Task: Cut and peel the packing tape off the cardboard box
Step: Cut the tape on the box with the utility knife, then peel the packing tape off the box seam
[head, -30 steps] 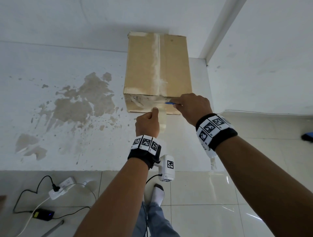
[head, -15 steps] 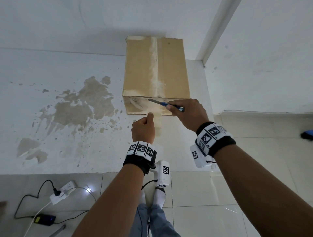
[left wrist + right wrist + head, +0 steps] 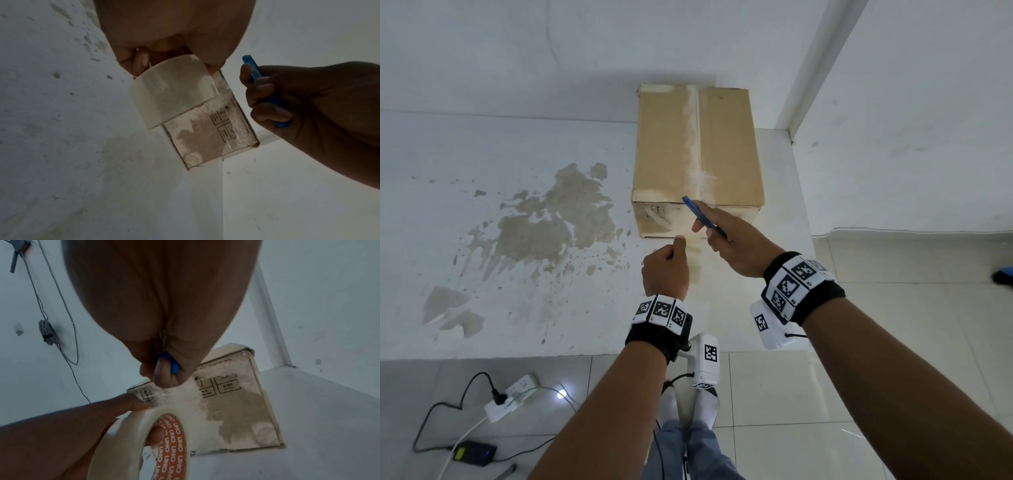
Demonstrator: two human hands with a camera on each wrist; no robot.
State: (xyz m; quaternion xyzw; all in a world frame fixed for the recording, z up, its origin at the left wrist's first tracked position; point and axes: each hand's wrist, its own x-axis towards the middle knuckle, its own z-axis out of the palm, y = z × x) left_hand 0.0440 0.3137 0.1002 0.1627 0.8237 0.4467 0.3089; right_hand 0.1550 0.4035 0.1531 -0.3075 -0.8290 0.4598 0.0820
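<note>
A brown cardboard box (image 3: pixel 726 147) stands on a white surface, with a worn tape strip (image 3: pixel 692 137) along its top seam and clear tape over its front face (image 3: pixel 226 405). My left hand (image 3: pixel 671 255), just in front of the box, grips a roll of clear packing tape (image 3: pixel 170 91) (image 3: pixel 131 434). A pale band of tape (image 3: pixel 694 255) runs from the box's front toward that hand. My right hand (image 3: pixel 709 229) grips a blue utility knife (image 3: pixel 697 212) (image 3: pixel 254 69), held before the box's front top edge, its tip pointing up and left.
The box stands near a wall corner (image 3: pixel 808 78) at the right. A large brown stain (image 3: pixel 551 219) marks the white surface to its left. On the tiled floor below lie a power strip (image 3: pixel 512 397), cables and a black adapter (image 3: pixel 472 454). Feet in white socks (image 3: pixel 705 407) are below my arms.
My right hand has drawn the knife off the box's front face and swung its tip up and left. My left hand has pulled back a little from the box with the roll.
</note>
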